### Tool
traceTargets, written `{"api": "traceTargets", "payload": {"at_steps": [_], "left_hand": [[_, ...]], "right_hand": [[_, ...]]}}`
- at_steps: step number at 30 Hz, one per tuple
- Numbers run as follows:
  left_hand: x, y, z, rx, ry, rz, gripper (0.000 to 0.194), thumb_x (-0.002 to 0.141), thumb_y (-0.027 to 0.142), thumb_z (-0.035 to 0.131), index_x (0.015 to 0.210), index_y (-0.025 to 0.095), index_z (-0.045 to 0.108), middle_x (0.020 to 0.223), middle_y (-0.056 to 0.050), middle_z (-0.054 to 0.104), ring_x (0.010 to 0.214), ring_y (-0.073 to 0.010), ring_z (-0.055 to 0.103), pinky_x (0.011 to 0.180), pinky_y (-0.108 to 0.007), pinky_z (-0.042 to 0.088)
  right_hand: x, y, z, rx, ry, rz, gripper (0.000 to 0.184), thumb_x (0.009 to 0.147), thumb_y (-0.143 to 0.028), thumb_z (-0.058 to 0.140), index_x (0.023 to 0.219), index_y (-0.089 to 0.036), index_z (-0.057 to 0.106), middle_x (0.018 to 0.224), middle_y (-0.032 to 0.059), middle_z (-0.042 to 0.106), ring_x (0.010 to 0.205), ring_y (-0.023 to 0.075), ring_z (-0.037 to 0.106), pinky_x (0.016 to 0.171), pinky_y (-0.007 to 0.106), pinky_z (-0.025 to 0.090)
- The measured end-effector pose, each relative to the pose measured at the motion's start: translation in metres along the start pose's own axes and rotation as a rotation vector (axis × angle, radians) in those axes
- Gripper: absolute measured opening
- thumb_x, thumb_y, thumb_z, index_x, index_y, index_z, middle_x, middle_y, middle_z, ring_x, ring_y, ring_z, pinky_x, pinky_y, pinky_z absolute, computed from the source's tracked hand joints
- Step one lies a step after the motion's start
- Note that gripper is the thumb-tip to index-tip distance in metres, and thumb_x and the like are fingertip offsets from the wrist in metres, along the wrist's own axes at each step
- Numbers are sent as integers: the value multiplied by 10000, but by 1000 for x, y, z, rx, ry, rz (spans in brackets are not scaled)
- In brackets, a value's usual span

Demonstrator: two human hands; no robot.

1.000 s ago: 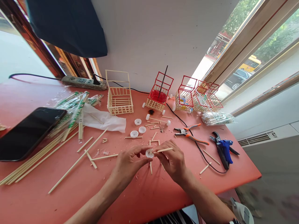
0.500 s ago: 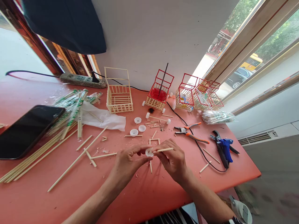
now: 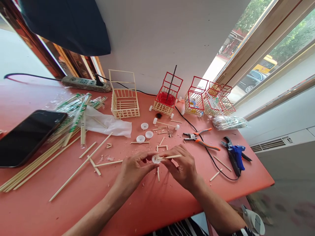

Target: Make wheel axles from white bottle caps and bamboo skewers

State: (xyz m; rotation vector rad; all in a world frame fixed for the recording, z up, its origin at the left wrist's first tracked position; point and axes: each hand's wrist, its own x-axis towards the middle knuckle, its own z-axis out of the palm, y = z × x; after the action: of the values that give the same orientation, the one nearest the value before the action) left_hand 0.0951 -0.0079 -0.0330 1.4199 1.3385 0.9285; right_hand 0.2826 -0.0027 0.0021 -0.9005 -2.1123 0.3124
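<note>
Between the fingers of my left hand (image 3: pixel 134 167) is a small white plastic bottle cap (image 3: pixel 155 159), its hollow side facing me. My right hand (image 3: pixel 183 167) pinches a short wooden stick (image 3: pixel 173 157), whose left end reaches to the cap's middle. Whether the tip is fixed in the cap I cannot tell. Just beyond my hands, a small frame of stick pieces (image 3: pixel 161 147) lies on the table, partly hidden by them. Three more white caps (image 3: pixel 140 139) lie farther back, near a stick axle with a white cap at each end (image 3: pixel 166 126).
On the red table (image 3: pixel 118 209) are a phone (image 3: pixel 31 137), wrapped chopsticks (image 3: pixel 73 114) and loose sticks (image 3: pixel 81 168) at left. Behind stand a bare stick basket (image 3: pixel 125 105) and red-trimmed carts (image 3: pixel 164 101). Pliers (image 3: pixel 200 139) and a blue glue gun (image 3: pixel 236 157) with its cable are at right.
The stick in my right hand has turned slightly, and its left end now shows over the cap's middle. Both hands stay in nearly the same place.
</note>
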Motion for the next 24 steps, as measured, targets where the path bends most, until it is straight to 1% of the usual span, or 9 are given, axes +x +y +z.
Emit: {"api": "traceTargets", "payload": {"at_steps": [6,11,16,24], "left_hand": [[-1,2,1,-30,-19,17,219,741,340,741,941,283,812,841,35,777,767,-182,624,759,-277,477],[-1,3,3,-68,-16,5,220,713,333,753,913,272,818,815,26,779,761,-190,637,753,-286,484],[-1,1,3,-85,-12,-12,224,703,333,764,915,288,821,829,28,782,776,-197,646,764,-291,491],[-2,-1,4,-80,-10,-9,233,705,343,776,929,296,820,869,23,795,801,-202,659,779,-296,502]], "right_hand": [[0,0,1,-9,-33,-15,174,1039,-249,519,952,-217,666,857,30,777,752,161,656,717,323,434],[0,0,2,-16,-12,-24,171,1035,-238,522,925,-214,650,835,28,771,714,158,638,697,320,436],[0,-1,2,-5,2,-30,151,1028,-224,534,921,-212,639,840,25,773,701,157,616,692,319,435],[0,-1,3,21,5,-30,154,1033,-229,526,929,-218,640,834,24,772,700,159,632,698,323,442]]}}
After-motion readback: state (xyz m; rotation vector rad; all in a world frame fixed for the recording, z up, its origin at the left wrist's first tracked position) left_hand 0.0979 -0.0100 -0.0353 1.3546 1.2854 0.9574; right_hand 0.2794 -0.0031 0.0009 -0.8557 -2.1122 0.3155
